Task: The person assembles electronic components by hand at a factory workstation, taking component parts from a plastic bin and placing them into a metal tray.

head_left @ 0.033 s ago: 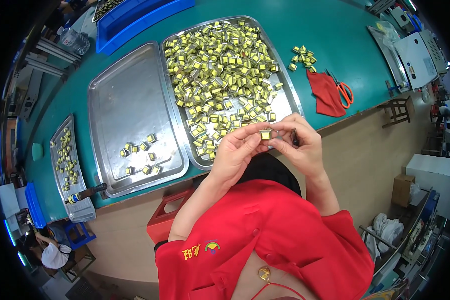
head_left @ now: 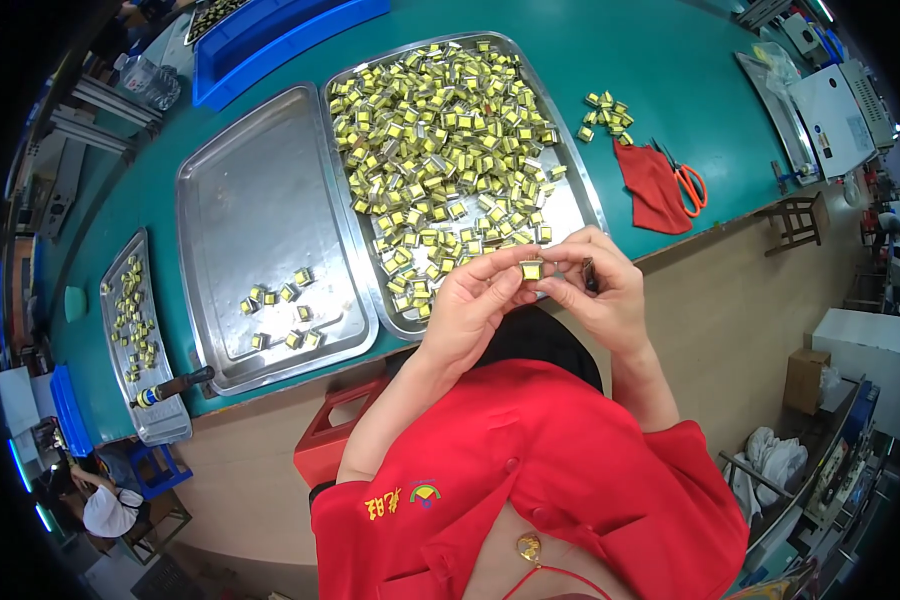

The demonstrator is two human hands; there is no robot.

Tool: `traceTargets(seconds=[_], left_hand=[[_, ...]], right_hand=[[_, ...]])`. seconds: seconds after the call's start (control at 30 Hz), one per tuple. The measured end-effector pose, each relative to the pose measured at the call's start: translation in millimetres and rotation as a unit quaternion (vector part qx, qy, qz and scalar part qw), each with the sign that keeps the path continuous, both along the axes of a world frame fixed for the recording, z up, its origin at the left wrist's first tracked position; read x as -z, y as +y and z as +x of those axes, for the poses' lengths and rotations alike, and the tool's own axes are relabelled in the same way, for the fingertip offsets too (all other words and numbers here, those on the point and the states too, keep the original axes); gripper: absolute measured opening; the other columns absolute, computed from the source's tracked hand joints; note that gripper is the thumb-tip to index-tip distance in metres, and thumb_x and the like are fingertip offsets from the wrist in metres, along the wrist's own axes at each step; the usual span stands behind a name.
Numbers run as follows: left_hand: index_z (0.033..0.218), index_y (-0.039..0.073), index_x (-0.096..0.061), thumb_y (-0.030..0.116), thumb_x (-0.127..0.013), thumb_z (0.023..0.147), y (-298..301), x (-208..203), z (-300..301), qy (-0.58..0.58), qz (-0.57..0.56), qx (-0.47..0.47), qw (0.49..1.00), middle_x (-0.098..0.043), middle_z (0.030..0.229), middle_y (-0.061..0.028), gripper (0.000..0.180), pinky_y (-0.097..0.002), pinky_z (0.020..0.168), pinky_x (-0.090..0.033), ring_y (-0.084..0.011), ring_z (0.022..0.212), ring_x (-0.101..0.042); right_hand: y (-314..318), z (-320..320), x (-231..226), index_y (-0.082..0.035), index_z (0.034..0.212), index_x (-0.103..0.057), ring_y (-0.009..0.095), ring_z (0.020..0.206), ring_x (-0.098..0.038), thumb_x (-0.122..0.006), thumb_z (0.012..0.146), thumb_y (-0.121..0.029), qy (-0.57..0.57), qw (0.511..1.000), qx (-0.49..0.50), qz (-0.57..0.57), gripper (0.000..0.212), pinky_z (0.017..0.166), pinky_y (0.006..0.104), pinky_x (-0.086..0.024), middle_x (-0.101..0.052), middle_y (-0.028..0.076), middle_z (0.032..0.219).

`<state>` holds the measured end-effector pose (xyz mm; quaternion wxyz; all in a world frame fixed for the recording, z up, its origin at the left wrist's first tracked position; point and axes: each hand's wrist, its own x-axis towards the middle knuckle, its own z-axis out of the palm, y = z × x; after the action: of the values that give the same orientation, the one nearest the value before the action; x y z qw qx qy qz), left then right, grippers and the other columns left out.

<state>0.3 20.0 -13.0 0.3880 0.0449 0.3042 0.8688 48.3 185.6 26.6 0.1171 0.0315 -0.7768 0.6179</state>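
Note:
My left hand [head_left: 480, 303] pinches a small yellow-taped transformer [head_left: 531, 270] between thumb and forefinger, just in front of the big tray's near edge. Close against its right side, my right hand [head_left: 602, 290] is closed, thumb and forefinger almost touching the part. A small dark object [head_left: 590, 275] shows among the right fingers; its kind is not clear. Behind both hands, a metal tray [head_left: 568, 195] bears a heap of similar yellow and silver transformers [head_left: 440, 140]. To the left, a second metal tray [head_left: 260, 190] has several of them near its front edge.
At far left is a narrow tray [head_left: 178, 425] of transformers with a dark-handled tool [head_left: 175, 385] across it. Orange-handled scissors [head_left: 692, 190] and a red cloth [head_left: 653, 192] lie at right, beside several loose transformers [head_left: 607, 115]. A blue bin [head_left: 270, 45] stands behind.

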Motion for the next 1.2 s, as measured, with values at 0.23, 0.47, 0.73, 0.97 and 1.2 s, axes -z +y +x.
traceTargets(seconds=[0.23,0.47,0.73,0.97,1.2], left_hand=[[0.121,0.0,-0.054,0.01,-0.055,0.092,0.1,-5.2,1.0,0.018,-0.032,-0.007,0.999,-0.06,0.111,-0.0068,0.03,-0.0263,0.084,-0.049,-0.011,0.094,-0.059],[0.119,0.001,-0.055,0.011,-0.057,0.091,0.5,-4.6,0.0,0.004,-0.029,-0.003,1.0,-0.061,0.107,-0.0059,0.03,-0.0257,0.083,-0.049,-0.0106,0.09,-0.059],[0.118,0.002,-0.056,0.011,-0.059,0.09,-1.6,-3.8,-1.9,0.004,-0.032,-0.008,0.999,-0.063,0.099,-0.0043,0.03,-0.025,0.081,-0.05,-0.0098,0.086,-0.06],[0.118,0.001,-0.056,0.01,-0.059,0.09,-2.5,-4.4,0.1,-0.002,-0.036,-0.022,0.999,-0.064,0.096,-0.0038,0.03,-0.0251,0.079,-0.05,-0.0096,0.083,-0.059],[0.119,0.0,-0.056,0.013,-0.055,0.092,-2.6,-5.9,1.3,-0.001,-0.035,-0.031,0.999,-0.063,0.095,-0.0043,0.029,-0.0252,0.078,-0.05,-0.0098,0.082,-0.059]], right_hand=[[1.5,0.1,4.2,0.002,0.099,-0.062,0.004,0.067,-0.043,-0.07,0.075,0.005,0.002,0.999,-0.015,-0.029,0.026,0.056,0.0167,-0.031,-0.054,0.003,0.09],[3.0,-0.3,6.5,0.002,0.099,-0.062,0.003,0.069,-0.045,-0.07,0.075,0.005,-0.021,0.999,-0.014,-0.039,0.025,0.057,0.0164,-0.032,-0.054,0.003,0.089],[2.0,-2.8,7.2,0.003,0.099,-0.061,0.003,0.07,-0.047,-0.068,0.077,0.006,-0.039,0.997,-0.017,-0.06,0.023,0.058,0.0159,-0.034,-0.053,0.002,0.088],[0.7,-3.4,6.4,0.003,0.098,-0.061,0.004,0.07,-0.048,-0.067,0.077,0.006,-0.034,0.998,-0.021,-0.049,0.022,0.059,0.0158,-0.034,-0.054,0.002,0.086],[-2.1,-2.6,6.4,0.003,0.098,-0.059,0.003,0.072,-0.049,-0.068,0.078,0.003,-0.057,0.994,-0.026,-0.088,0.022,0.06,0.0158,-0.036,-0.054,0.001,0.087]])
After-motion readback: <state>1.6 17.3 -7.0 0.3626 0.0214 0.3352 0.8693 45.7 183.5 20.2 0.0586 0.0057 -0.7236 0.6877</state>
